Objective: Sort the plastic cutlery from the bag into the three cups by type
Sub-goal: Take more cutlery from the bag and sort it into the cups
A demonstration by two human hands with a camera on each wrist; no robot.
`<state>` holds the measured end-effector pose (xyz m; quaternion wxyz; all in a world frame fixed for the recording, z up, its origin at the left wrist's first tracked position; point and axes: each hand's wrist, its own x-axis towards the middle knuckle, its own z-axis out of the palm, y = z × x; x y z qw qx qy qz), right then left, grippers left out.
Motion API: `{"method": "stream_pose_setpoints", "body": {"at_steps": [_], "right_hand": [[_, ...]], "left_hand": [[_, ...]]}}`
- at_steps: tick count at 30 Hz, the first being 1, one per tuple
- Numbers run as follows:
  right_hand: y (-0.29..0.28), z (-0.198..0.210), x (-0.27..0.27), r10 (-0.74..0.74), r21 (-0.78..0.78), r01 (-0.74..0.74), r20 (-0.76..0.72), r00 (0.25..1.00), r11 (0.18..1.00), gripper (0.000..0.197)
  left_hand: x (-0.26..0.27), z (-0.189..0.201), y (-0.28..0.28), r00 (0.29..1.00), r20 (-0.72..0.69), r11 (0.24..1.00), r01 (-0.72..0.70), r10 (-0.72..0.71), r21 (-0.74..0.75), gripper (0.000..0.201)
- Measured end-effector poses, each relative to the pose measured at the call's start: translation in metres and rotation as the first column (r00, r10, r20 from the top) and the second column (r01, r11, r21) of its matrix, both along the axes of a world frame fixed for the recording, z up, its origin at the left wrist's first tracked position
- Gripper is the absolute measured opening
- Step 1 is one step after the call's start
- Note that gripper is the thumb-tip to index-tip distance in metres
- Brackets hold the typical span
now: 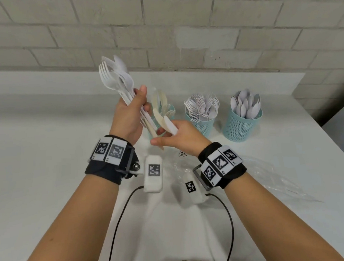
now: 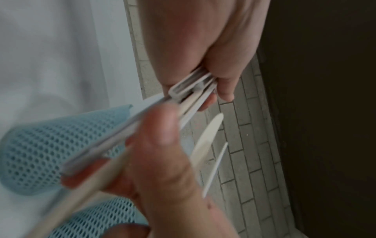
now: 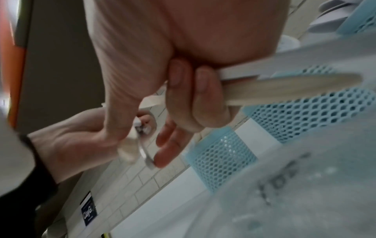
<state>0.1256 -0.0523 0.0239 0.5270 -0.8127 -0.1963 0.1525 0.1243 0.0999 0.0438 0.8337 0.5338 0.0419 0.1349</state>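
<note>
head | fork cup (image 1: 202,122) forks | spoon cup (image 1: 242,125) spoons | fingers hold cutlery

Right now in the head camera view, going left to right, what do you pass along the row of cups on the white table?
Light blue mesh cup of cream plastic knives, partly behind the hands → light blue mesh cup of white plastic forks → light blue mesh cup of white plastic spoons.

Cups (image 1: 242,123) pale teal, perforated mesh; forks (image 1: 203,105) white; knives (image 1: 161,108) cream (one white); wall (image 1: 180,23) grey-beige brick.
</note>
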Motion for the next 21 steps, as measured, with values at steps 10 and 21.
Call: {"method": "stream_pose_setpoints", "body": {"at_steps": [10,21], "right_hand": [[-0.001,0.002,0.0,0.076,-0.067,-0.071,0.073,0.994,0.995,0.007],[-0.017,0.002,0.006,0.05,-0.232,-0.001,0.207,0.977,0.973,0.025]], "left_hand": [[-0.008,0.007,0.002,0.994,0.051,0.995,-0.098,0.098,-0.005,0.021],[-0.009,0.022,0.029,0.962,0.115,0.956,-0.225,0.249,-0.186,0.025]]}}
